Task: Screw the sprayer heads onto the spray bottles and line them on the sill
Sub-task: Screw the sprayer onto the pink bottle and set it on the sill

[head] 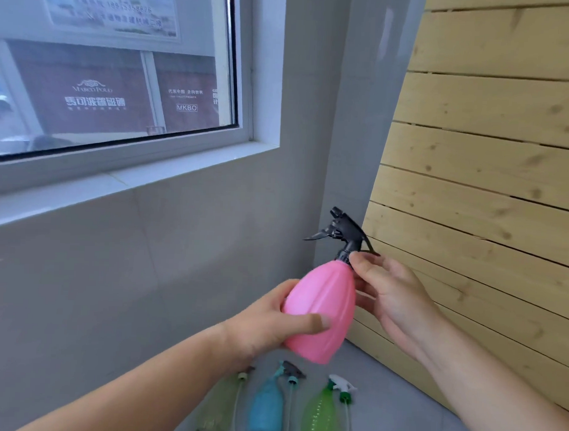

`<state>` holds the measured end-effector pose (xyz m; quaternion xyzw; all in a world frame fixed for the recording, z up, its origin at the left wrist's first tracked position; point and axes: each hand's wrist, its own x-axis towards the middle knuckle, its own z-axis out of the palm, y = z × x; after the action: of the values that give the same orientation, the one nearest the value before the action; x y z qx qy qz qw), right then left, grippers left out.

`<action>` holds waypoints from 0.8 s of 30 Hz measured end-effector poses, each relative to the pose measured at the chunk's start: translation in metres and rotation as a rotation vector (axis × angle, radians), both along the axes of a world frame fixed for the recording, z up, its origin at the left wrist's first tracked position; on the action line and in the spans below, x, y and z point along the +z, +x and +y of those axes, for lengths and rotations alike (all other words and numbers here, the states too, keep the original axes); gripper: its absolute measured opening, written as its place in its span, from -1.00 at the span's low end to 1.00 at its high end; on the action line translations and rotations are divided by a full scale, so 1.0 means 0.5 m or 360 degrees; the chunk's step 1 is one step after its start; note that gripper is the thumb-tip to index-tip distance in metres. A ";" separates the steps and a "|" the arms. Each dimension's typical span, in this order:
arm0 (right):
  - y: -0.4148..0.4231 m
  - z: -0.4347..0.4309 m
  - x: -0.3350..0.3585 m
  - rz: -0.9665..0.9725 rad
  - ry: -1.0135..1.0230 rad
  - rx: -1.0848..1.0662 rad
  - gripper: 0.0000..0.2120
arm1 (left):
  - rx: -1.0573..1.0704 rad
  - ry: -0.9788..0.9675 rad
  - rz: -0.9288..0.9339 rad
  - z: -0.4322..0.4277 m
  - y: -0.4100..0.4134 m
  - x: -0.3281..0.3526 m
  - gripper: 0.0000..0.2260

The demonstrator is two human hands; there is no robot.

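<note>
Gripped around its lower body by the left hand point(269, 324), a pink bottle point(322, 307) is held tilted in the air at lower centre of the frame, thumb laid across its front. A black sprayer head point(344, 232) sits on the bottle's neck, trigger pointing toward the left of the frame. The collar at the base of that head is pinched by the fingertips point(359, 261) of the right hand point(390, 293) — the palm is turned open toward the bottle, just beside it.

Below the hands, on the grey floor point(395, 409) at the bottom of the frame, three more bottles are laid side by side: a pale green bottle point(218, 406), a blue bottle point(266, 411) and a bright green bottle point(319, 416). Loose sprayer heads with their tubes are seen beside them — a white one point(342, 383) by the bright green bottle, a grey one point(292, 372) by the blue.

The white window sill point(116, 180) is seen bare across the left of the frame, well above the bottles. A slatted wooden panel point(491, 158) fills the right side.
</note>
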<state>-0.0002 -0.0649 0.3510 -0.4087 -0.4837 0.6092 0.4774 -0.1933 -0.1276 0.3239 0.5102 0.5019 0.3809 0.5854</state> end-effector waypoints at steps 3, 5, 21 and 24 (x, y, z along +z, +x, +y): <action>-0.033 -0.017 0.002 -0.0073 -0.0033 0.0207 -0.65 | 0.0280 0.0216 -0.0060 0.014 -0.025 0.014 -0.29; -0.061 -0.022 0.002 -0.0123 0.0002 0.0323 -0.71 | 0.0372 0.0344 -0.0067 0.018 -0.035 0.023 -0.32; -0.330 0.284 0.214 -0.0200 0.0541 0.0339 -0.59 | 0.0807 0.0676 0.0208 0.278 -0.250 0.292 -0.39; -0.375 0.354 0.242 -0.0334 0.0652 0.0299 -0.61 | 0.0861 0.0701 0.0305 0.334 -0.288 0.325 -0.41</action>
<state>-0.1877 0.1120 0.4720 -0.3176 -0.6799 0.4945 0.4387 -0.3372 0.0394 0.4864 0.5062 0.5772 0.5714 0.2899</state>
